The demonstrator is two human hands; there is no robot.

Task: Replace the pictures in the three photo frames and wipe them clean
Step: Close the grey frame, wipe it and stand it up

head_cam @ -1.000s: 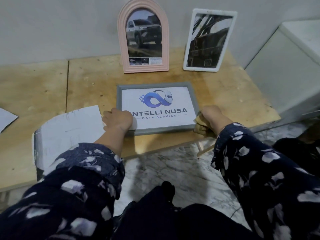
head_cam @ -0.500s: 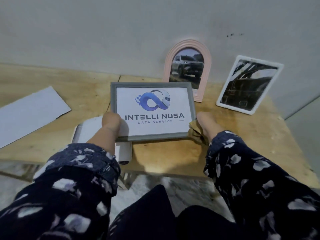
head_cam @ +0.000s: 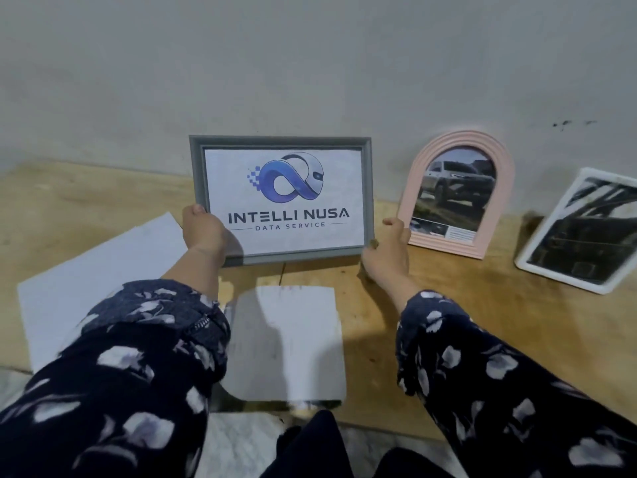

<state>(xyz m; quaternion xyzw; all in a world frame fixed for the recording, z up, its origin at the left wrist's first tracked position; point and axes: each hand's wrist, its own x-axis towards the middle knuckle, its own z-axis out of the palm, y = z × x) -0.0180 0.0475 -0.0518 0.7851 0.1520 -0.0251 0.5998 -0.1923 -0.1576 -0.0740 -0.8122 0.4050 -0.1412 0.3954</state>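
1. The wooden bench (head_cam: 448, 305) runs along a plain grey wall, with loose white sheets on it: a big one (head_cam: 103, 270) on the left, and a smaller sheet (head_cam: 286, 343) near the front edge.
2. The grey frame (head_cam: 281, 198), with the Intelli Nusa logo print in it, is standing upright towards the back, bottom edge on or just above the bench, can't tell which.
3. The pink arched frame (head_cam: 456, 191) and the white frame (head_cam: 579, 232) lean at the wall to its right, both showing car pics.
4. The left hand (head_cam: 203, 229) has its grip on the grey frame's lower left corner. The right hand (head_cam: 387, 250) grips the lower right corner.
5. Looks like the step is standing the grey frame back up. The next move needs it steady on its stand or against the wall before either hand releases.
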